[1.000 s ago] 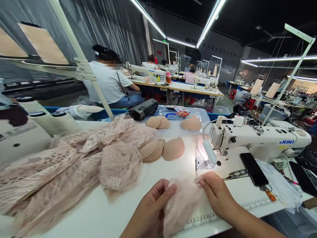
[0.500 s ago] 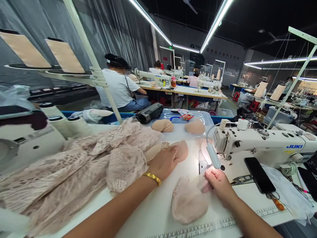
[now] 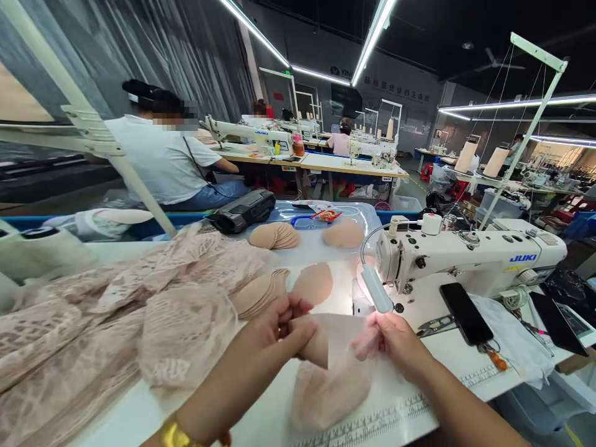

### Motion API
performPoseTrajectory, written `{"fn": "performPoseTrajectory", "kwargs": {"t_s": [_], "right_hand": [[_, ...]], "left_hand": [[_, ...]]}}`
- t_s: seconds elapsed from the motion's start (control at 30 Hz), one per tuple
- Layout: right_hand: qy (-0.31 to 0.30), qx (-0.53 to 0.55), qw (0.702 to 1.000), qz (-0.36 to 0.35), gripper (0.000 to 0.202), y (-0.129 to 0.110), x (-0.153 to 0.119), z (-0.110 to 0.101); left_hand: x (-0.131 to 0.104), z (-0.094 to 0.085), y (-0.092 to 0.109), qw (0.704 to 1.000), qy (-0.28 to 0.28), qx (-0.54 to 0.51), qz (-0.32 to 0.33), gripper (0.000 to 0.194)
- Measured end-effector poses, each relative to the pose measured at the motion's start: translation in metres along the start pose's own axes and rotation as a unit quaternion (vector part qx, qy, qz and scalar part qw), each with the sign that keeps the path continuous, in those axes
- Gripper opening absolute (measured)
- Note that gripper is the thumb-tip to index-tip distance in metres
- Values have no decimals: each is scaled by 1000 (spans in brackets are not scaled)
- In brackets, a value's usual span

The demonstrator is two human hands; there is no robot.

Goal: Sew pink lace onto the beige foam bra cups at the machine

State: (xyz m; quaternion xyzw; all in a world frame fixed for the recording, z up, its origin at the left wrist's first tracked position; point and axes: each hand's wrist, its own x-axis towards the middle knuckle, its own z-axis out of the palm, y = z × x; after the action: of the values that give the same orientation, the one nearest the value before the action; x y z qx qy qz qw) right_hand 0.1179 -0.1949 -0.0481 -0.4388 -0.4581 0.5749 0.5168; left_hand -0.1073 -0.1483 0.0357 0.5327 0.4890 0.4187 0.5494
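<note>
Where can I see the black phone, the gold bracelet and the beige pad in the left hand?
Black phone (image 3: pixel 466 313), head view: middle of its screen.
Gold bracelet (image 3: pixel 177 434), head view: on its band.
Beige pad (image 3: pixel 317 349), head view: its lower part.

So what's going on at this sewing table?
Someone is working bare-handed beside a sewing machine. Their left hand holds a thin beige piece, and their right hand pinches sheer, pale fabric that spreads over the tabletop. A fanned stack of beige pieces and a heap of lace lie to the left.
</note>
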Motion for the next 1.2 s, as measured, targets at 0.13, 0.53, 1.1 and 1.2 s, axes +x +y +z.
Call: {"fn": "performPoseTrajectory", "kwargs": {"t_s": [0.13,0.53,1.1,1.2], "right_hand": [[-29,-70,997,-21,57,-10,-14,1],[-7,-468,814,-343,18,-46,-52,20],[-99,-674,624,-382,22,-1,16,-58],[-50,-674,643,-361,23,3,10,-64]], "left_hand": [[-19,12,-16,987,-84,136,27,40],[8,9,-1,868,-366,300,153,12],[54,43,-70,666,-255,485,506,29],[60,48,-80,683,-228,478,504,29]]}}
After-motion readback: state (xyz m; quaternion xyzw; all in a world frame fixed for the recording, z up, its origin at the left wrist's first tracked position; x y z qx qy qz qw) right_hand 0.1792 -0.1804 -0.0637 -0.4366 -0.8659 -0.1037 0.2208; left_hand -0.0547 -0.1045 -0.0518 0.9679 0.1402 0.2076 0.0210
